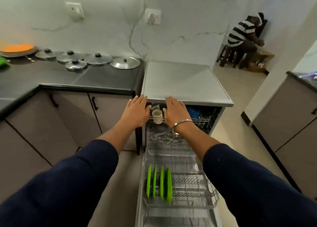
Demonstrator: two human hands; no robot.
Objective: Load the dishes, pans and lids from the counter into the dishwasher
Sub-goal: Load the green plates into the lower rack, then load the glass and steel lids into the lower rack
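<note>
both hands, left hand (136, 109) and right hand (176, 111), lie flat-fingered on the upper rack (199, 119) beside a mug (157, 115); i judge i'm moving it, lids (98, 58) next.

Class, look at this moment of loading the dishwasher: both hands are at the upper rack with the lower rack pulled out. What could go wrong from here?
1. The white ceramic mug sits at the upper wire rack's front edge between the left hand and right hand; a sharp push might tip it.
2. The pulled-out lower wire rack with upright green plates stands at the person's legs, a likely bump hazard.
</note>
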